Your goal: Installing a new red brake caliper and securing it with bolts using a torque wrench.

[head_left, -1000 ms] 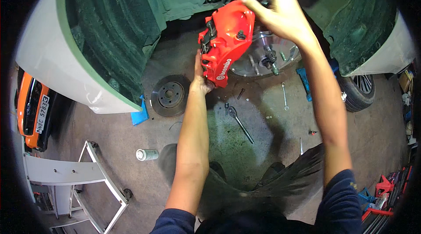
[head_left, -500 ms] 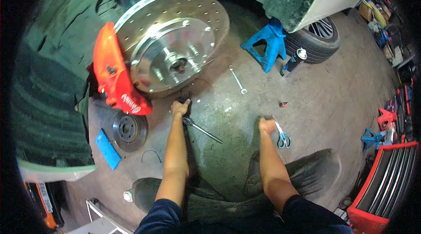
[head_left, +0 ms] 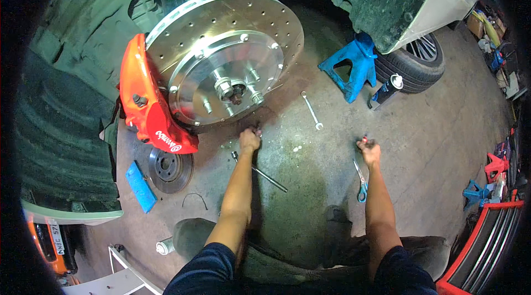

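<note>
My left hand (head_left: 250, 139) is just below the drilled brake disc (head_left: 265, 13), its fingers closed round something too small to make out. A red brake caliper (head_left: 145, 108) sits over the disc's left side. Below my left hand, a socket wrench (head_left: 271, 179) lies on the floor, partly behind my forearm. Out to the right, the closed fingers of my right hand (head_left: 370, 154) are on a small red-topped piece (head_left: 364, 139) at floor level. Scissors (head_left: 362, 191) with teal handles lie beside that wrist. Between and beyond both hands lies a combination wrench (head_left: 311, 110).
A blue jack stand (head_left: 354, 68), a spray can (head_left: 386, 91) and a wheel (head_left: 423, 68) stand at the far right. To the left are a worn brake disc (head_left: 181, 177) and a blue packet (head_left: 141, 187). A red tool chest (head_left: 475, 245) stands near right.
My right hand has moved right and forward from the scissors to the small red-topped piece. My left hand has shifted slightly right, near the disc's lower edge. The whole view has shifted somewhat.
</note>
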